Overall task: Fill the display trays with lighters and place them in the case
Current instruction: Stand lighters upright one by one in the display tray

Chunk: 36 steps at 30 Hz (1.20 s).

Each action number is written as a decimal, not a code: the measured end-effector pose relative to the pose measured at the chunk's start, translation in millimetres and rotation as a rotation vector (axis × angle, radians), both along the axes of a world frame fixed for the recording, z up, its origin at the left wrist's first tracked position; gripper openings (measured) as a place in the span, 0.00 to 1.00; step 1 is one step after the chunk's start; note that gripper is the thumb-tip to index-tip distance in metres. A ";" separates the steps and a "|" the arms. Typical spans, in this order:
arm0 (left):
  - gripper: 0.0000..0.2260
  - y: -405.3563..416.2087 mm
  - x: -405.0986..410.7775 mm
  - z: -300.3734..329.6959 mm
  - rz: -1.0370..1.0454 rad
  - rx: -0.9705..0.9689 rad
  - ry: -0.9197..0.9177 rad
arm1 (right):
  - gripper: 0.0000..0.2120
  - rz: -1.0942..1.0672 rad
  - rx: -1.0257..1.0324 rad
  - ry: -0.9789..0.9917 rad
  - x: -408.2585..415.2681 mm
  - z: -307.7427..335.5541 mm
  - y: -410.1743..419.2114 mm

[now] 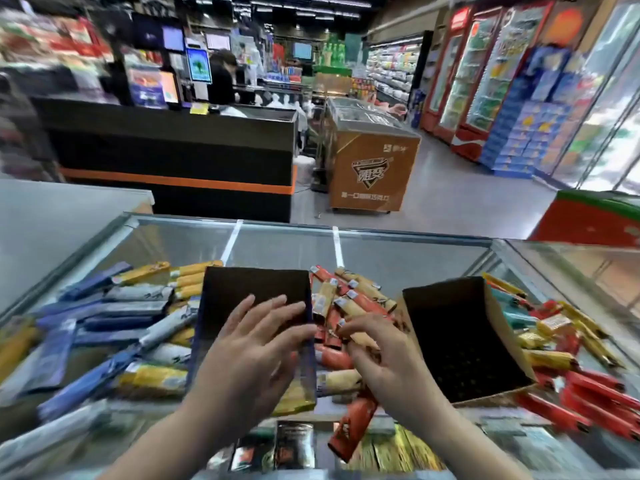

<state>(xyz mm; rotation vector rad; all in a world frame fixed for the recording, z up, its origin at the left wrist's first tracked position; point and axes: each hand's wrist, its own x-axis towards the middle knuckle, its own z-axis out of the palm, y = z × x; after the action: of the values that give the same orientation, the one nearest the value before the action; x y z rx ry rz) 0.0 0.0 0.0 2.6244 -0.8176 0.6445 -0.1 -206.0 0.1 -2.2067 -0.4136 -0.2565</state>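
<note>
Two dark display trays are being seen on the glass counter (398, 258) — the left tray (256, 292) lying nearly flat at centre, the right tray (460, 344) tilted, its cardboard side wall showing. No lighters can be made out in either tray; the interiors are too dark to be sure.

The left hand (256, 344) is being laid on the left tray with fingers spread and straight, pressing on its surface rather than gripping. The right hand (377, 344) is being held over the middle pile of lighters (349, 299) with fingers curled; a lighter may be pinched at the fingertips, but blur prevents confirmation.

Lighters are lying loose in three groups: blue, grey and yellow ones (114, 327) left of the trays, tan and red ones between them, red and yellow ones (568, 368) to the right. An exact count is not possible — dozens, overlapping and motion-blurred.
</note>
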 end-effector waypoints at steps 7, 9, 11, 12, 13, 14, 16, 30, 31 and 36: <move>0.29 29.9 6.3 -12.2 0.374 -0.195 0.056 | 0.12 -0.012 -0.161 -0.076 32.3 -8.2 36.1; 0.31 33.3 10.2 -11.0 0.365 -0.342 0.116 | 0.14 -0.023 -0.171 -0.092 38.6 -9.0 39.0; 0.32 35.6 15.2 -14.0 0.331 -0.461 0.150 | 0.15 -0.044 -0.212 -0.124 41.7 -12.4 40.2; 0.32 35.9 16.9 -16.0 0.314 -0.488 0.163 | 0.16 -0.041 -0.239 -0.136 42.7 -15.2 39.5; 0.33 36.6 18.8 -18.1 0.302 -0.505 0.171 | 0.18 -0.031 -0.256 -0.141 43.2 -17.5 38.5; 0.33 37.5 20.1 -19.8 0.300 -0.517 0.181 | 0.19 -0.011 -0.269 -0.142 43.2 -18.9 37.4; 0.33 39.7 20.7 -21.1 0.312 -0.544 0.215 | 0.21 0.027 -0.298 -0.146 43.5 -21.5 35.1; 0.32 75.5 25.1 -0.1 0.349 -1.087 0.137 | 0.20 0.150 -0.582 -0.177 38.9 -17.4 38.1; 0.31 77.8 27.4 0.3 0.351 -1.137 0.164 | 0.20 0.196 -0.603 -0.176 37.6 -17.2 41.7; 0.30 88.4 42.8 -2.2 0.380 -1.318 0.311 | 0.20 0.272 -0.755 -0.092 32.1 -20.4 52.9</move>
<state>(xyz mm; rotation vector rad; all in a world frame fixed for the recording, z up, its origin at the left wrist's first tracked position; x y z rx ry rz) 42.8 88.4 -2.2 1.5413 0.2279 0.5430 32.0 -153.1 -20.3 -2.8280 -0.9776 -0.0506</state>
